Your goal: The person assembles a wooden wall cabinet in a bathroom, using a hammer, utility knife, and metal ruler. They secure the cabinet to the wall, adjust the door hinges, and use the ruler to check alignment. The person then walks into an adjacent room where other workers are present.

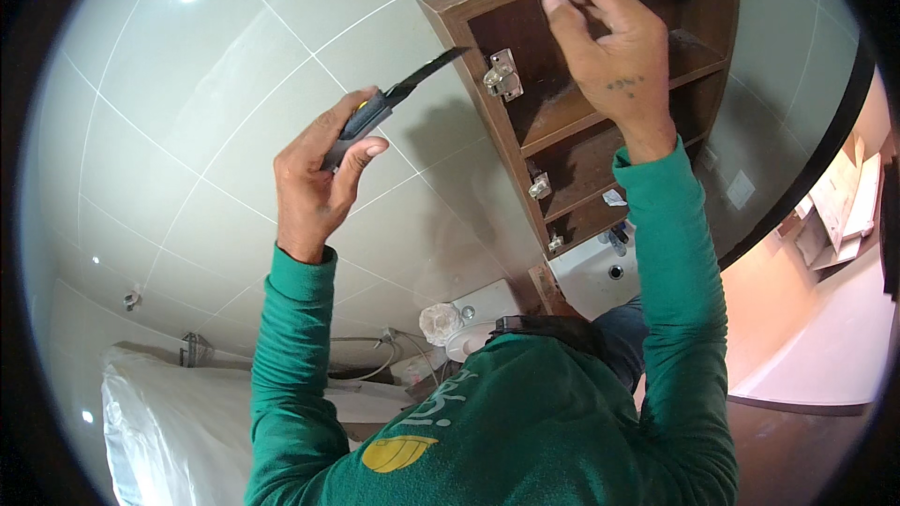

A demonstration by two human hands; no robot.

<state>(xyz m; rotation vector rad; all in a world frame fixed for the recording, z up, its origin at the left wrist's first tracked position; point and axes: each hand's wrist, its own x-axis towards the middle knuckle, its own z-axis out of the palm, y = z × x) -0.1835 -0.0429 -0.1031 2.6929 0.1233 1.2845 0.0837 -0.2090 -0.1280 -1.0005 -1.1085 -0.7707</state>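
My left hand (319, 164) is closed around a utility knife (361, 122) with a grey and black handle. Its long dark blade points up and right, the tip close to the left side of a brown wooden cabinet (487, 122). Up at the cabinet's top front edge is my right hand (614, 52), thumb and forefinger drawn together in a pinch. Whatever lies between those fingertips, if anything, is too small to make out. A metal hinge (503, 75) sits on the cabinet's left side, with a smaller hinge (539, 186) lower down.
Pale tiles (216, 112) cover the wall on the left. Below the cabinet is a white washbasin (591, 276) with a tap; a toilet (483, 309) stands beside it. Clear plastic sheeting (169, 422) drapes something at lower left. A doorway with stacked boards (844, 197) shows at right.
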